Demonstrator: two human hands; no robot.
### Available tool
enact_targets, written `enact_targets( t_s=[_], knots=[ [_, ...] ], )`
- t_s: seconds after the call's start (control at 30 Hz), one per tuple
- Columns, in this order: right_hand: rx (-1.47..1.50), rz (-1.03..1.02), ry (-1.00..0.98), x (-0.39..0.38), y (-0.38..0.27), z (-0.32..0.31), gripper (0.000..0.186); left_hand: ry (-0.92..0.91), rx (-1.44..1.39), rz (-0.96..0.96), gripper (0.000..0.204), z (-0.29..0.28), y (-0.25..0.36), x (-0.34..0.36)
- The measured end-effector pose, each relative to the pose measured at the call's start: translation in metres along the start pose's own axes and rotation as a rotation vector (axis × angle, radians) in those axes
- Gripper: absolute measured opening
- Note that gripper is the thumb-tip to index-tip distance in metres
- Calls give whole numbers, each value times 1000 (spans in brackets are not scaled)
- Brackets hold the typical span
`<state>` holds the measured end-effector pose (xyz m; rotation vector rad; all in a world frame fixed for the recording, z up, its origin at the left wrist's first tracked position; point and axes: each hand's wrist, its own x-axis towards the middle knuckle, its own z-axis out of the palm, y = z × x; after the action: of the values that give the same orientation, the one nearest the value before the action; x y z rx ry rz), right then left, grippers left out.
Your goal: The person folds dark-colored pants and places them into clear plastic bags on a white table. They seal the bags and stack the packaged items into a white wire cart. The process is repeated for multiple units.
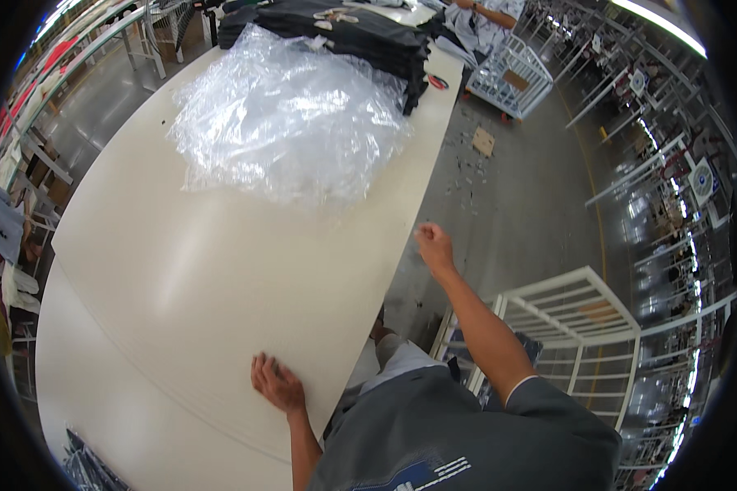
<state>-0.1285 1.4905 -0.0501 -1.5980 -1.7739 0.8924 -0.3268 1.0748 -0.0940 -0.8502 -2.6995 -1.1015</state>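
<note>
My left hand (277, 385) rests on the pale tabletop (213, 278) near its right edge. Its fingers are loosely bent and a little apart, with nothing in them. My right hand (434, 244) is raised just beyond the table's right edge, its fingers curled in, and no object shows in it. Farther up the table lies a large loose heap of clear plastic bags (291, 123), apart from both hands. Behind the bags is a stack of dark folded garments (344, 37).
Red-handled scissors (438, 82) lie by the far right edge. A white slatted cart (585, 307) stands close on my right, and a light blue cart (512, 78) farther off near another person (483, 20). A cardboard piece (483, 141) and scraps litter the floor. Dark bagged goods (90, 466) sit lower left.
</note>
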Motion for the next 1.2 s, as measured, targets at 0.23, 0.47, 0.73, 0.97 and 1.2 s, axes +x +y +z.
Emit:
enact_targets(
  t_s=[0.23, 0.47, 0.73, 0.97, 1.2],
  knots=[
    [568, -88, 86, 295, -152, -19, 16, 67, 77, -95, 27, 25, -26, -9],
    [652, -65, 38, 534, -235, -24, 17, 261, 857, -355, 41, 55, -9, -7],
    [469, 217, -74, 615, -261, -15, 48, 387, 999, -860, 71, 148, -22, 34],
    [757, 314, -221, 624, -283, -16, 55, 508, 1075, -934, 68, 159, -19, 29],
    [793, 279, -409, 686, -280, -4, 45, 516, 1041, -948, 65, 149, 5, 47]
  ],
)
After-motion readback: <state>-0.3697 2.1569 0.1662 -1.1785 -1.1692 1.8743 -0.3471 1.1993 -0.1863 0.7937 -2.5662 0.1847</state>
